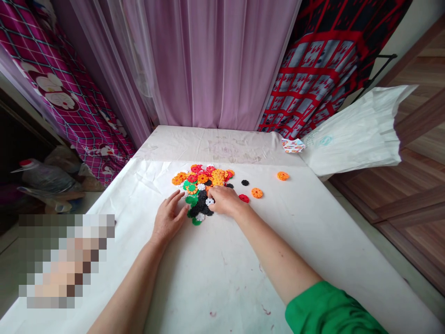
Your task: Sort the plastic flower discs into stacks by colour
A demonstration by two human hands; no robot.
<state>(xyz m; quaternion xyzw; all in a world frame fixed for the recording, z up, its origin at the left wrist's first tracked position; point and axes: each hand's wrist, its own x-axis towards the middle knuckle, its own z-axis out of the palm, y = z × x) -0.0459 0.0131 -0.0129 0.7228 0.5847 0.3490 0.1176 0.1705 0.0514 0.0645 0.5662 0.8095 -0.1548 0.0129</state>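
A heap of notched plastic discs, shaped like small flowers, lies on the white-covered table (215,260). Orange discs (219,177) and red ones make up its far side, while green discs (191,200) and black discs (199,203) lie nearer me. My left hand (169,217) rests at the heap's left edge, fingers apart, with nothing visible in it. Over the right side of the heap is my right hand (224,200), its fingers bent down among the discs beside a white disc (209,202). Whether it grips a disc is hidden.
Right of the heap lie a loose black disc (245,183), a red disc (244,198) and two orange discs (257,192). A white bag (354,134) leans at the table's right edge beside a small patterned piece (292,145). Purple curtains (222,65) hang behind the table. Pixels cover the left edge.
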